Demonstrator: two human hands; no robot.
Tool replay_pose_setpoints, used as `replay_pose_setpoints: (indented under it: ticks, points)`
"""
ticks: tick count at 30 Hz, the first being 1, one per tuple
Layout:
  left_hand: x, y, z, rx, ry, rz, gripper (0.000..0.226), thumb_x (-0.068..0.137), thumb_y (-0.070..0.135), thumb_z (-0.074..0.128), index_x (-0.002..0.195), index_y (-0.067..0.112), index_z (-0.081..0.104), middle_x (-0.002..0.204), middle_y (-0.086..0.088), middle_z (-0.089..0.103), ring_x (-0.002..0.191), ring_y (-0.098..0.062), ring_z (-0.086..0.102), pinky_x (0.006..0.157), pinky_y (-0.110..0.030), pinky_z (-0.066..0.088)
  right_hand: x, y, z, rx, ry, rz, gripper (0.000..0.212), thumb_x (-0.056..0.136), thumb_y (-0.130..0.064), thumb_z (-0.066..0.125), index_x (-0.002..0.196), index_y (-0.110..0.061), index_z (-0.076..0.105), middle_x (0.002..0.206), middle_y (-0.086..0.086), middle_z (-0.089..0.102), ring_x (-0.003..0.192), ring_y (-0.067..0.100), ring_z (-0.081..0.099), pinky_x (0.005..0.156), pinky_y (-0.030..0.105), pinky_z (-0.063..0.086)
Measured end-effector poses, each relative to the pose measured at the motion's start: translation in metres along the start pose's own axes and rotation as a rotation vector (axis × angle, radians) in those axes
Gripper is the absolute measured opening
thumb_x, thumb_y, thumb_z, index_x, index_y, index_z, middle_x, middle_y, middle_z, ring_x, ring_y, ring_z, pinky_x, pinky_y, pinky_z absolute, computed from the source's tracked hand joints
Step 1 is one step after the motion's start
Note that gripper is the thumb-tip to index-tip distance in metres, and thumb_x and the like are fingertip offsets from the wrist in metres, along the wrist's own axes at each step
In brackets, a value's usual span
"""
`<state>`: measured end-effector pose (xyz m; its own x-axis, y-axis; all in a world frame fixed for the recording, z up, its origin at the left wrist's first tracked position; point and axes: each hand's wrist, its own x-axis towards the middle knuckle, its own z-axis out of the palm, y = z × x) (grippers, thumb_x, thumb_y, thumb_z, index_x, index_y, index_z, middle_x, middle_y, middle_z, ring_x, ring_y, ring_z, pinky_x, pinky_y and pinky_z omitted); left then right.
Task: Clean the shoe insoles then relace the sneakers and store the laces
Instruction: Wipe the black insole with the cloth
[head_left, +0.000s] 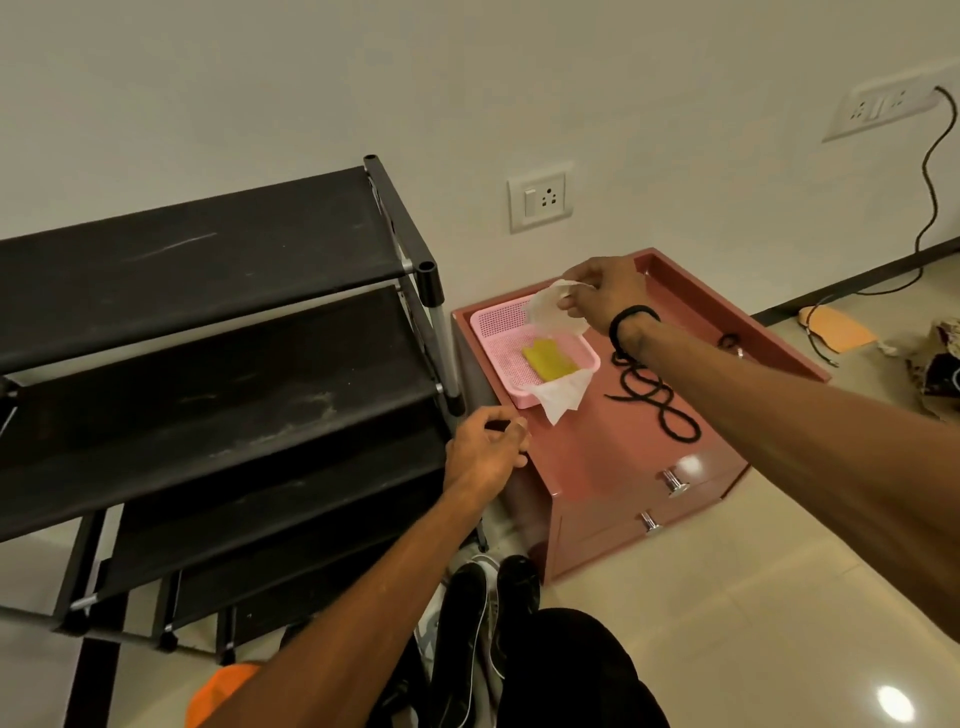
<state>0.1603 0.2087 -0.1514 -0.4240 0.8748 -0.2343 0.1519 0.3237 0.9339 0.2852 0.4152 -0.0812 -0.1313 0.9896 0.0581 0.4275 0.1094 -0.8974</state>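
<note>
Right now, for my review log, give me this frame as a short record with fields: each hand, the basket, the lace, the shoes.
right hand: pinches a white wipe above the pink perforated plastic basket
left hand: loosely curled, holds nothing, beside the black shoe rack
basket contents: yellow-green sponge; a second white tissue hangs over the basket's near rim
black shoelace: lies looped on the reddish-brown cabinet top
black sneakers: on the floor below, near the person's knee
</note>
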Motion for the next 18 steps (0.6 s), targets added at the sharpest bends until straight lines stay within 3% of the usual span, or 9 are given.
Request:
replay_pose_setpoints:
  ticks: [3, 5, 7, 10, 12, 14, 16, 18]
  points:
    - [0.001, -0.012, -0.002, 0.012, 0.000, -0.033, 0.026, 0.101, 0.034, 0.066, 0.125, 0.023, 0.067, 0.090, 0.003, 0.078, 0.079, -0.012, 0.076, 0.090, -0.037, 0.062, -0.003, 0.026, 0.010, -0.094, -0.106, 0.009, 0.029, 0.082, 0.003, 0.068, 0.103, -0.016, 0.074, 0.100, 0.006, 0.074, 0.088, 0.023, 0.073, 0.083, 0.038, 0.061]
    - [0.001, -0.020, -0.002, 0.021, 0.002, -0.055, 0.029, 0.101, 0.036, 0.066, 0.126, 0.023, 0.066, 0.091, 0.002, 0.078, 0.081, -0.013, 0.076, 0.092, -0.040, 0.062, -0.015, 0.048, 0.016, -0.222, -0.176, 0.022, 0.038, 0.083, 0.003, 0.063, 0.116, -0.013, 0.073, 0.114, 0.006, 0.071, 0.101, 0.022, 0.069, 0.089, 0.035, 0.057]
    - [0.002, -0.026, -0.003, 0.024, 0.001, -0.068, 0.029, 0.101, 0.037, 0.066, 0.126, 0.024, 0.065, 0.092, 0.002, 0.078, 0.081, -0.013, 0.077, 0.092, -0.041, 0.062, -0.032, 0.066, 0.020, -0.243, -0.116, 0.109, 0.048, 0.081, 0.006, 0.060, 0.126, -0.009, 0.066, 0.118, 0.006, 0.064, 0.107, 0.023, 0.063, 0.089, 0.033, 0.054]
    - [0.003, -0.033, -0.002, 0.021, -0.007, -0.089, 0.028, 0.100, 0.038, 0.066, 0.125, 0.025, 0.065, 0.091, 0.003, 0.078, 0.081, -0.013, 0.077, 0.093, -0.043, 0.062, -0.050, 0.091, 0.033, -0.110, 0.093, 0.353, 0.040, 0.080, 0.001, 0.069, 0.119, 0.004, 0.062, 0.109, 0.013, 0.064, 0.093, 0.023, 0.058, 0.079, 0.037, 0.054]
    - [0.001, -0.036, -0.001, 0.019, -0.009, -0.106, 0.028, 0.100, 0.038, 0.067, 0.125, 0.026, 0.065, 0.091, 0.003, 0.078, 0.081, -0.013, 0.077, 0.093, -0.044, 0.061, -0.058, 0.099, 0.044, 0.103, 0.041, 0.537, 0.033, 0.080, 0.001, 0.077, 0.109, 0.005, 0.062, 0.115, 0.016, 0.068, 0.094, 0.025, 0.065, 0.085, 0.047, 0.059]
    - [-0.001, -0.037, -0.001, 0.018, -0.011, -0.115, 0.028, 0.100, 0.038, 0.067, 0.125, 0.026, 0.065, 0.090, 0.004, 0.078, 0.081, -0.012, 0.077, 0.093, -0.042, 0.062, -0.062, 0.099, 0.052, 0.364, -0.050, 0.670, 0.023, 0.088, 0.003, 0.071, 0.107, -0.001, 0.060, 0.108, 0.014, 0.068, 0.097, 0.027, 0.070, 0.080, 0.037, 0.062]
    - [-0.005, -0.037, -0.003, 0.024, -0.015, -0.119, 0.028, 0.100, 0.038, 0.066, 0.125, 0.026, 0.065, 0.091, 0.005, 0.078, 0.081, -0.011, 0.076, 0.092, -0.039, 0.061, -0.063, 0.095, 0.056, 0.497, -0.106, 0.727, 0.029, 0.094, -0.002, 0.066, 0.123, 0.001, 0.061, 0.086, 0.008, 0.065, 0.074, 0.016, 0.068, 0.058, 0.021, 0.060]
    - [-0.009, -0.039, -0.008, 0.026, -0.010, -0.126, 0.028, 0.100, 0.038, 0.066, 0.126, 0.026, 0.065, 0.091, 0.005, 0.078, 0.081, -0.010, 0.076, 0.092, -0.038, 0.061, -0.064, 0.091, 0.059, 0.537, -0.118, 0.761, 0.030, 0.094, -0.007, 0.067, 0.124, -0.001, 0.063, 0.071, 0.004, 0.057, 0.052, 0.008, 0.056, 0.043, 0.017, 0.052]
